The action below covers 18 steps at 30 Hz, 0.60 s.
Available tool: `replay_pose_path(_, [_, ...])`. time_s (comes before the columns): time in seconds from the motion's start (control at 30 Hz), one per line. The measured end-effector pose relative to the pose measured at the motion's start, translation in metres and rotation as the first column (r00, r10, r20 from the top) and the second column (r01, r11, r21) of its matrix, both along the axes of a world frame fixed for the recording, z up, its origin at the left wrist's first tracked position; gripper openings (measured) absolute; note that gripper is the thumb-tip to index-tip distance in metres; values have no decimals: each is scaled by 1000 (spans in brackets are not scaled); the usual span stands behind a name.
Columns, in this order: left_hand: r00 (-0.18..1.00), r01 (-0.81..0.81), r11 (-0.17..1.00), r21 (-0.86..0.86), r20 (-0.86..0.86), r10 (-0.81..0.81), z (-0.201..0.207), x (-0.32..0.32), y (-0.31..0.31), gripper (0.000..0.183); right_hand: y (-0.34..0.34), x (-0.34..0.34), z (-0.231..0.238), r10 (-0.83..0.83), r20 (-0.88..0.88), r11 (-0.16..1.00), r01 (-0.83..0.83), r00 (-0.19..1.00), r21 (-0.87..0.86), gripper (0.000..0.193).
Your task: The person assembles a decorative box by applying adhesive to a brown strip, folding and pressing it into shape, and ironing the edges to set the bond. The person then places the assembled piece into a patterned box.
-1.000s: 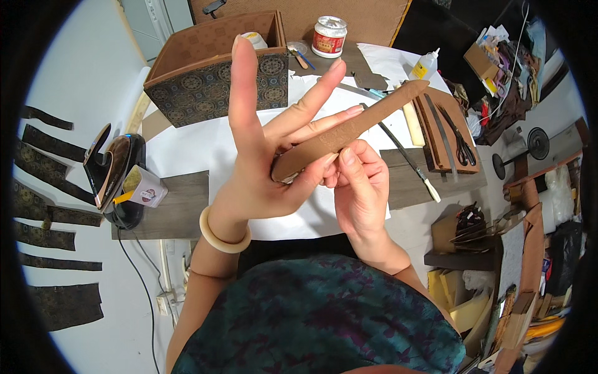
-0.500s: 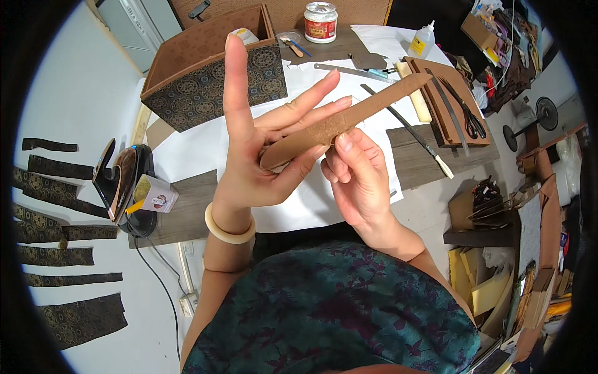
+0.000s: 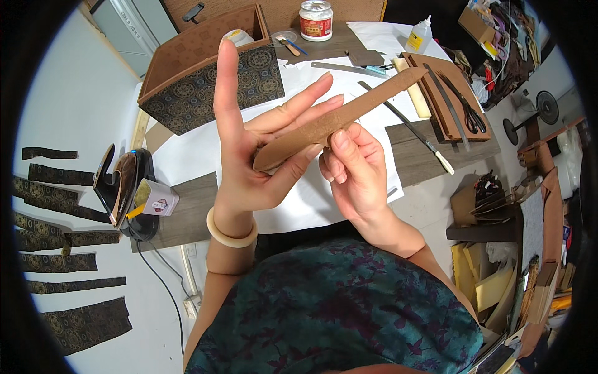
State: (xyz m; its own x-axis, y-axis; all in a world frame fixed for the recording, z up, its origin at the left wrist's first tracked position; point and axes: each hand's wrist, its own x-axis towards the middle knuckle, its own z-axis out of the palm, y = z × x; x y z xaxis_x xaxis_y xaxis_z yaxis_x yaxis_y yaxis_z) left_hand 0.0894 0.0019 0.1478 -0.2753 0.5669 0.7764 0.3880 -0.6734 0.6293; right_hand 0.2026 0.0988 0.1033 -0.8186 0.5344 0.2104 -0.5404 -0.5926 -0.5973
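A long brown strip (image 3: 367, 103), tapered at its far end and fabric-like on its face, slants up to the right between my hands above the worktable. My left hand (image 3: 249, 156) pinches its lower end near the thumb, index finger pointing up and the other fingers stretched out behind the strip. Around its lower edge, near the middle, the thumb and fingers of my right hand (image 3: 356, 162) are closed. White paper (image 3: 293, 209) lies under both hands. Behind my left hand stands an open box (image 3: 249, 75) covered in dark patterned fabric, brown inside.
An iron (image 3: 118, 184) and a white cup (image 3: 159, 198) stand at the table's left edge. A steel ruler (image 3: 349, 70), a white-handled rod (image 3: 411, 128), scissors (image 3: 464, 103) on a brown panel, a glue bottle (image 3: 418, 36) and a red-labelled jar (image 3: 316, 22) lie or stand farther back. Patterned fabric strips (image 3: 81, 318) hang left.
The strip and both hands have shifted slightly left, and the strip's face has turned a little. Both hands keep their hold.
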Motion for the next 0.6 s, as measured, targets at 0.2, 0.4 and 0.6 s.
replay_pose_path(0.2, [998,24,999,35,56,-26,-1,1,2,113,-2,0,-3,-35,-78,999,35,996,4,9])
replay_pose_path(0.4, [999,-23,1000,16,50,22,-1,0,0,112,-3,4,1,-95,92,994,89,991,62,14])
replay_pose_path(0.6, [999,-15,1000,24,38,14,-2,0,1,111,3,4,4,95,23,995,-94,995,-39,19])
